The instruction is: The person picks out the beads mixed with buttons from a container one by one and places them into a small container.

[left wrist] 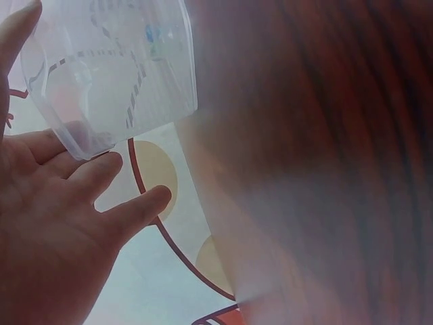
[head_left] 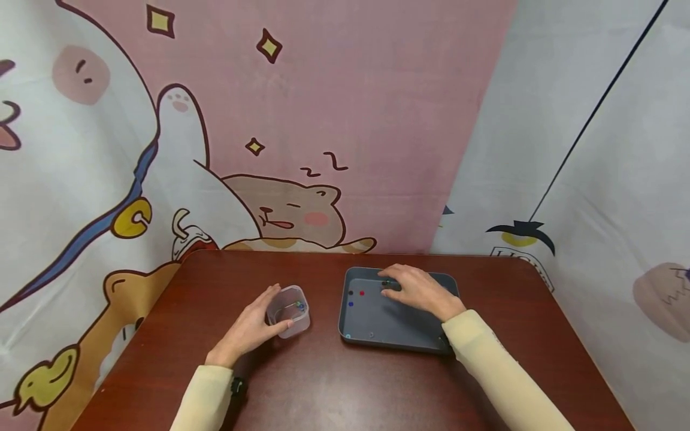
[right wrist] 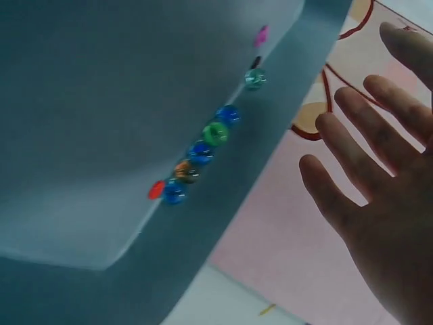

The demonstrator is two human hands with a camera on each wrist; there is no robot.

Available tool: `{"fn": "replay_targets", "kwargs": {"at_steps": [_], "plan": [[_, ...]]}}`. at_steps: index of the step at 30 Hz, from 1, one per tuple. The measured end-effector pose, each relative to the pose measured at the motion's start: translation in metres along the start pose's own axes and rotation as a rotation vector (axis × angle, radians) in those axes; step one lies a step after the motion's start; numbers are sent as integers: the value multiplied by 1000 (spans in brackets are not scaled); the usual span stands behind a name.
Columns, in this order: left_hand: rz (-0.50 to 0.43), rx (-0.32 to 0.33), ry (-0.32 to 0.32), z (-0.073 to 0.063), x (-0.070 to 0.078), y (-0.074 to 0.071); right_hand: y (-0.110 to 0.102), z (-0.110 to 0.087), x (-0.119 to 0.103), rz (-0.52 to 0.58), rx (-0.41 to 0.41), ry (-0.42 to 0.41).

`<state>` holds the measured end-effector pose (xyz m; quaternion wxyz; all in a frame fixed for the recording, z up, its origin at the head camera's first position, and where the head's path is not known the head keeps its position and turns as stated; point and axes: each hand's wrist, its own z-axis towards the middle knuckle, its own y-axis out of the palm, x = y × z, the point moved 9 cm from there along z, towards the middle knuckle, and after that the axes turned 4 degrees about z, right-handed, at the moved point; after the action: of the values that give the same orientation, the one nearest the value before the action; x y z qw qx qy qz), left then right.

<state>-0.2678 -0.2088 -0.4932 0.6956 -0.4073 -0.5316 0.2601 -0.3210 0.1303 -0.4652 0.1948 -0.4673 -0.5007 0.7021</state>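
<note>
On the brown wooden table (head_left: 334, 389), my left hand (head_left: 249, 330) grips a translucent plastic tub (head_left: 299, 322) with a few small marbles (head_left: 300, 306) inside. To its right, stray marbles (head_left: 351, 304) lie in the grey tray (head_left: 401, 326). Above the tray hangs my right hand (head_left: 417, 290), fingers apart, nothing visibly held. It is nearer the glass marble row (right wrist: 201, 153), which lies below it, running left to right along the far wall. Printed cloth (head_left: 388, 120) hangs behind.
</note>
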Motion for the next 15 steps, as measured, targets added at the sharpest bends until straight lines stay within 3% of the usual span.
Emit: {"fn": "replay_targets", "kwargs": {"at_steps": [15], "plan": [[-18,-4,-5,0,-3,1,17,11,27,2,-32,50]]}}
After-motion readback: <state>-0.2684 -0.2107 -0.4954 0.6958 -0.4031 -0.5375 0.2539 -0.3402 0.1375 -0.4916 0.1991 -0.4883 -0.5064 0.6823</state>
